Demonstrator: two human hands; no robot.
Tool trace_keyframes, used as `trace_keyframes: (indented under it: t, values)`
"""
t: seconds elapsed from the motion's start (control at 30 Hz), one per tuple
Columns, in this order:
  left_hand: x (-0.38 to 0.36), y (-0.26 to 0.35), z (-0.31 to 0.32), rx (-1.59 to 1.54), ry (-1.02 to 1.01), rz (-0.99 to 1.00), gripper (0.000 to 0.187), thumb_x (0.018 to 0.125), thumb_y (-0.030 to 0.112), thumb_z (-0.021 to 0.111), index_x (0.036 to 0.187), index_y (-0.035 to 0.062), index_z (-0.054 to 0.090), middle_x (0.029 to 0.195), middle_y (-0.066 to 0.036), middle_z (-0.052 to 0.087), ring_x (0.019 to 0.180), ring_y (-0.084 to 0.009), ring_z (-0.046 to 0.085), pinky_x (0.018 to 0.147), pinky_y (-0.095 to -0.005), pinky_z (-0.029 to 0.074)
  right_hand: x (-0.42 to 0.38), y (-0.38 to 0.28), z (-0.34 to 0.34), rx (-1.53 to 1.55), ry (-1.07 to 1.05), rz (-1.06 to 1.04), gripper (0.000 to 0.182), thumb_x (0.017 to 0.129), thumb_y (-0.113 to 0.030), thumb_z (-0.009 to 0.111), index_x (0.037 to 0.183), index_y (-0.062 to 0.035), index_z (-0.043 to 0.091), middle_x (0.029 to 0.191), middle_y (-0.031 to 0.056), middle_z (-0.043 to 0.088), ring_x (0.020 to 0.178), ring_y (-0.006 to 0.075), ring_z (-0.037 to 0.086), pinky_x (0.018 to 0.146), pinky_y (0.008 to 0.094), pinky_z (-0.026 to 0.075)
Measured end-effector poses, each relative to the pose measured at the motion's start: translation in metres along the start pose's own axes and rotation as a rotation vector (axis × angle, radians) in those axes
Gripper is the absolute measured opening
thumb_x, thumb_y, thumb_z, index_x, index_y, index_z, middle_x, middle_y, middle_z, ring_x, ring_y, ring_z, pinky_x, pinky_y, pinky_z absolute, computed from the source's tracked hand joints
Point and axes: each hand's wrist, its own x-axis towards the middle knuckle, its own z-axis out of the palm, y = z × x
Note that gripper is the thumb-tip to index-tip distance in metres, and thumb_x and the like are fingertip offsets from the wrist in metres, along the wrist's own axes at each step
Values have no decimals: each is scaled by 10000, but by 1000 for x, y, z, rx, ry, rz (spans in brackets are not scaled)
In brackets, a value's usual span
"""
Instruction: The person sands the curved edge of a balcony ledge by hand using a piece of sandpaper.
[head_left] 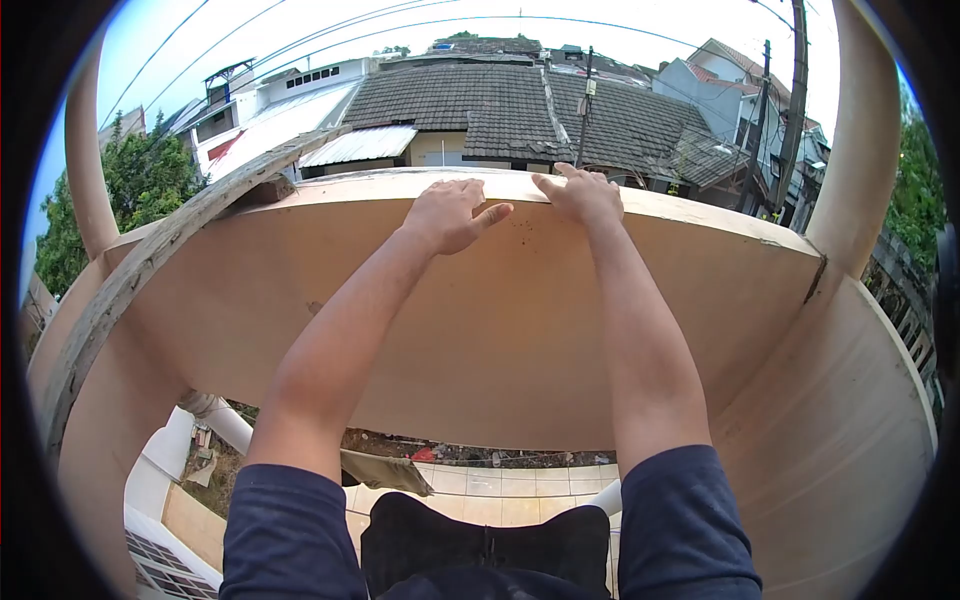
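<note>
Both my hands rest on the top edge of a peach-coloured parapet wall [520,300], with the arms stretched forward. My left hand [447,214] lies over the ledge, fingers pointing away and thumb out toward the right. A short gap to its right, my right hand [582,193] lies on the same ledge with its fingers spread. Neither hand has anything in it. The far ends of the left fingers are partly hidden behind the hand.
A long weathered plank [180,218] slants across the wall's left side, near a brick-like block [266,191]. Round columns [858,130] stand at both sides. Below are a tiled floor [500,482] and a hanging cloth [388,470]. Tiled roofs [410,95] and overhead wires lie beyond.
</note>
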Motion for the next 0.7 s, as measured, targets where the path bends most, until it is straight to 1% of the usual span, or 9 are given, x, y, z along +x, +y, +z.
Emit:
trace_keyframes:
  t: [0.07,0.13,0.27,0.37,0.4,0.5,0.53,0.63,0.7]
  values:
    - [10,-7,-6,-48,66,66,1118,985,877,140,1484,-45,527,1523,-212,576,1424,-346,535,1229,-445,380,0,1,-4,13,20,15,855,982,-822,378,1636,-273,435,1632,25,515,1554,232,395,1300,480,269]
    - [22,-2,-24,-139,-222,-156,1189,943,923,115,1504,-45,519,1541,-199,568,1431,-348,534,1214,-440,401,-3,1,-4,9,12,11,848,983,-813,392,1635,-273,436,1627,20,522,1548,229,404,1295,476,277]
    - [39,39,-29,-17,-299,-303,1277,869,998,151,1514,-40,522,1545,-191,568,1444,-341,528,1196,-436,426,-5,-2,-6,18,1,16,842,985,-803,408,1635,-269,437,1622,21,528,1545,228,409,1288,475,287]
    - [32,52,-19,11,-212,-133,1253,887,983,164,1525,-38,512,1552,-196,560,1451,-345,521,1199,-443,424,6,1,1,24,14,-10,852,965,-816,437,1637,-292,433,1623,40,528,1548,243,405,1259,472,318]
    - [27,46,0,-2,-66,-48,1223,903,968,179,1511,-35,525,1542,-190,571,1440,-350,528,1204,-447,417,3,1,0,27,16,-10,861,960,-822,443,1637,-290,433,1621,42,530,1544,244,411,1258,472,317]
    - [19,19,7,-95,6,-6,1198,915,956,157,1439,-36,576,1479,-188,626,1390,-341,574,1181,-445,429,5,3,-2,37,18,17,876,948,-841,444,1637,-300,430,1630,36,518,1546,241,407,1264,476,322]
    - [19,19,-22,-115,-177,-91,1180,921,949,130,1349,-35,621,1413,-184,674,1345,-325,612,1145,-448,448,-2,0,-8,36,24,23,861,965,-820,437,1633,-277,439,1622,30,527,1545,234,407,1273,473,311]
    - [38,-7,-23,-110,-288,-282,1153,932,936,98,1292,-9,651,1363,-213,687,1323,-329,626,1095,-457,480,-8,0,-4,33,14,34,853,978,-803,432,1628,-251,452,1614,17,536,1545,218,402,1277,469,305]
    - [41,-2,-8,-57,-151,-278,1108,952,918,139,1284,-5,653,1369,-222,678,1330,-337,616,1094,-461,479,-8,-3,-8,41,11,39,842,980,-804,424,1615,-253,474,1600,11,551,1535,216,418,1271,463,312]
